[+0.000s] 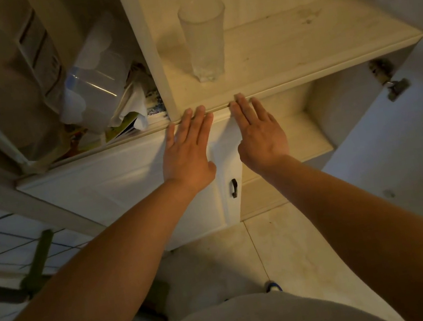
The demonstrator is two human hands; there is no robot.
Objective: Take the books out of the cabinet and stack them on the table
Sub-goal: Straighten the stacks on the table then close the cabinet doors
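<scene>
— While both hands reach out flat, what are they touching?

— The left hand (188,147) and right hand (259,132) lie side by side, fingers straight and holding nothing, their tips on the front edge of the pale wooden shelf (283,44) of the cabinet (148,58).

— Anything on that shelf?

— One tall clear glass (204,41), ribbed and upright, standing just beyond the fingers.

— And the books?

— Hard to say. The compartment to the left is crammed: a clear plastic container (92,88), crumpled white paper (136,102), and colourful printed covers (118,128) lying flat beneath. Those may be books; I cannot tell.

— Below?

— A smooth white door (114,187) with a small dark handle (234,188). Beside it another compartment stands open.
</scene>
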